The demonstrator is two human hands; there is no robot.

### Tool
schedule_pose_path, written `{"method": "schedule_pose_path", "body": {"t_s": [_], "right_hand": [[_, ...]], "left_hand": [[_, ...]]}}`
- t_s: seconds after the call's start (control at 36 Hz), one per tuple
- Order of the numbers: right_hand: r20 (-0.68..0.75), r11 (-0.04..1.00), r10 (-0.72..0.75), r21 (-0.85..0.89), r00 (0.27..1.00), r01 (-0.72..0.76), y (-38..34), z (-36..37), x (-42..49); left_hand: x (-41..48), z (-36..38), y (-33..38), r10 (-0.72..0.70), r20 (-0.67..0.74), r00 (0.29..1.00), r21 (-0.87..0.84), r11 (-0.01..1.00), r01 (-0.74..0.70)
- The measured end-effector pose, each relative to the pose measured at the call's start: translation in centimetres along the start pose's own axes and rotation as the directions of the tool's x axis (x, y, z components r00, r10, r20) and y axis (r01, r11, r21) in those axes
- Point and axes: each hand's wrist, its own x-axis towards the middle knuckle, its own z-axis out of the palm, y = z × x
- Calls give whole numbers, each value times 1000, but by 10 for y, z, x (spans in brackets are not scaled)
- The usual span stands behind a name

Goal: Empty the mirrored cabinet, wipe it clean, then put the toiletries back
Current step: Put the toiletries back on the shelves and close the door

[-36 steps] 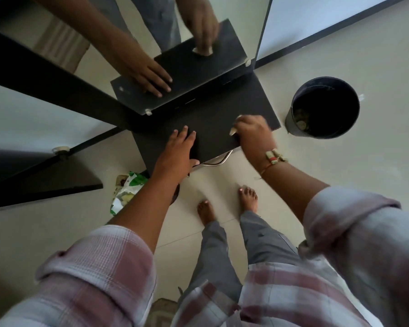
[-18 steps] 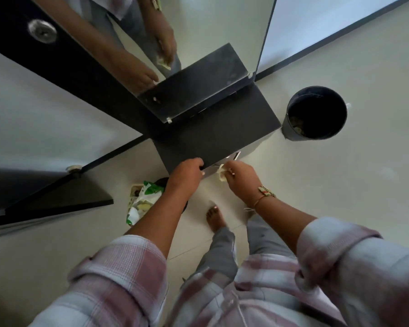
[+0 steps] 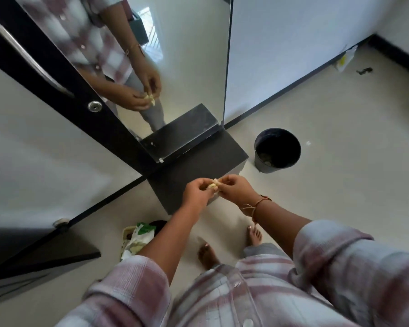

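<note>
I see both hands together in front of me, above the front edge of the low dark cabinet (image 3: 198, 168). The left hand (image 3: 196, 191) and the right hand (image 3: 236, 188) each pinch the same small crumpled pale-yellow wad (image 3: 213, 184) with curled fingers, and the two hands nearly touch around it. I cannot tell whether the wad is tissue or cloth. A thread bracelet (image 3: 257, 205) sits on the right wrist.

The cabinet stands against the tall mirror (image 3: 187, 55), which repeats the two hands and the wad higher up. To the left of the mirror runs a dark door strip with a long metal handle (image 3: 31, 60).

On the floor (image 3: 340, 185), a dark round bin (image 3: 263, 167) stands just beside the cabinet's right corner, with some scraps at its bottom. A green-and-white packet (image 3: 139, 237) lies on the floor off the cabinet's near left corner, partly hidden behind my left forearm. Two bare feet are planted below the hands.
</note>
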Motion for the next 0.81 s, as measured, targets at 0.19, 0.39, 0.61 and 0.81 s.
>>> {"method": "schedule_pose_path", "body": {"t_s": [0.19,0.39,0.61,0.81], "right_hand": [[25,997,34,72,999,-36,6,-51,-3],[16,981,71,180,997,-73,22,-133,10],[49,964,82,249,995,-92,42,-255,30],[-30,974,93,208,995,-85,52,-333,55]], "left_hand": [[3,38,25,-14,10,1000,-36,999,14],[24,109,62,-29,114,993,51,998,24],[50,224,125,40,140,989,302,950,-81],[84,287,164,131,204,970,443,871,-211]]}}
